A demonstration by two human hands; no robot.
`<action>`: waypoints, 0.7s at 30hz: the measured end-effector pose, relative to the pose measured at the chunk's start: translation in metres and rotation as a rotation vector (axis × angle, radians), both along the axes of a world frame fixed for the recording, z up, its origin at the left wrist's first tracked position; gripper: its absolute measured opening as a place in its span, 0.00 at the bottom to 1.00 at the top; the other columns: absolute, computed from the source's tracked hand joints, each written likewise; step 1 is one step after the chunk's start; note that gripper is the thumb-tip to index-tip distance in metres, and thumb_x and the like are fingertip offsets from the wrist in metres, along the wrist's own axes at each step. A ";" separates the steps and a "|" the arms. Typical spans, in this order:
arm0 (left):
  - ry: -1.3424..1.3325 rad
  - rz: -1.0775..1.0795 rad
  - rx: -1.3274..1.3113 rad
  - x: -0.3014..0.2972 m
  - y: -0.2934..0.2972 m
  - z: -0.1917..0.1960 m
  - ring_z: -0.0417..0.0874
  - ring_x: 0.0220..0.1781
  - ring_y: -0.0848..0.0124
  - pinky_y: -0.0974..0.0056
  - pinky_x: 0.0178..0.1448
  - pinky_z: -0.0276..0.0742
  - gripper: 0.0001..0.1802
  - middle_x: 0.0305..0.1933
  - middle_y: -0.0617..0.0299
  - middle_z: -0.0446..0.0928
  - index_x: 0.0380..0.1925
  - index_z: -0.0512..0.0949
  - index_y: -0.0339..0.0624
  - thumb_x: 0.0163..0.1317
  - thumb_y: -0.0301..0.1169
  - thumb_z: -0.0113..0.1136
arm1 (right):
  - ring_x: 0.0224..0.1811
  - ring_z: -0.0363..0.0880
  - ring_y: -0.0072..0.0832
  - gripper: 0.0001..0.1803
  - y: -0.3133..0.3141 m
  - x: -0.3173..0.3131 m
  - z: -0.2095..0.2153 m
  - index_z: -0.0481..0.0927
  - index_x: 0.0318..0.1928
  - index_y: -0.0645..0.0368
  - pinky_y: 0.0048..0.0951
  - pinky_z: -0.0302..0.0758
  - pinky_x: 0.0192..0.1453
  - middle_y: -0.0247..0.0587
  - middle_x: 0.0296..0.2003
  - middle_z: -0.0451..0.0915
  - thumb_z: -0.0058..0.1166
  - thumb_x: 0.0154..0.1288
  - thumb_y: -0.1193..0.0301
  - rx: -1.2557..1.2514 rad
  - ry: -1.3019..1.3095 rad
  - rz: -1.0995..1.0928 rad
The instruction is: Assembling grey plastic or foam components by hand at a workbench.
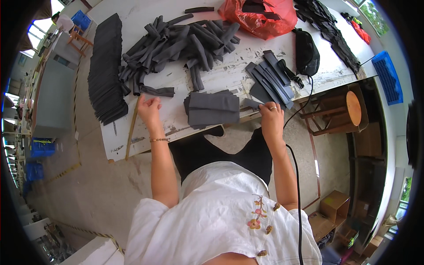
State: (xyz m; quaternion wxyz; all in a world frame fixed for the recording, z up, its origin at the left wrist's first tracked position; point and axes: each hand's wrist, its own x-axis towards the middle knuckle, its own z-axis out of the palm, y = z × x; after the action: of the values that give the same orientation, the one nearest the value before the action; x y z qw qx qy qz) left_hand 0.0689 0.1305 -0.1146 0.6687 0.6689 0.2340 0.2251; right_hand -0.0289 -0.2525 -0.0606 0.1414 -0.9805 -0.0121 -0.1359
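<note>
My left hand is just over the table's near left part, its fingers loosely bent and apart, with nothing visible in them. Beside its fingertips lie a folded dark grey fabric strip and a long wooden ruler. My right hand, a ring on one finger, is closed at the table's front edge. Its fingertips pinch the end of a small dark grey fabric piece. Between my hands sits a neat stack of dark grey fabric pieces. Right of it are several flat grey strips.
A loose heap of folded grey strips covers the table's middle, beside a long fabric row. Farther back are a red plastic bag and a black pouch. A black cable hangs on my right, near a wooden stool.
</note>
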 end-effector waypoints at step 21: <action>-0.131 -0.031 -0.389 -0.008 -0.009 0.039 0.85 0.37 0.59 0.55 0.45 0.87 0.07 0.36 0.48 0.78 0.34 0.72 0.26 0.56 0.15 0.58 | 0.44 0.71 0.48 0.15 0.074 0.001 0.056 0.66 0.41 0.64 0.35 0.70 0.48 0.50 0.41 0.70 0.60 0.62 0.76 0.670 -0.089 0.278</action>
State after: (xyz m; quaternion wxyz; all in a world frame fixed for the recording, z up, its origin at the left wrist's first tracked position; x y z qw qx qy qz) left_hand 0.0604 0.1220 -0.0755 0.8025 0.5146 0.2185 0.2084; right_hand -0.0284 -0.1782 -0.0044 0.4712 -0.8619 -0.1063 -0.1543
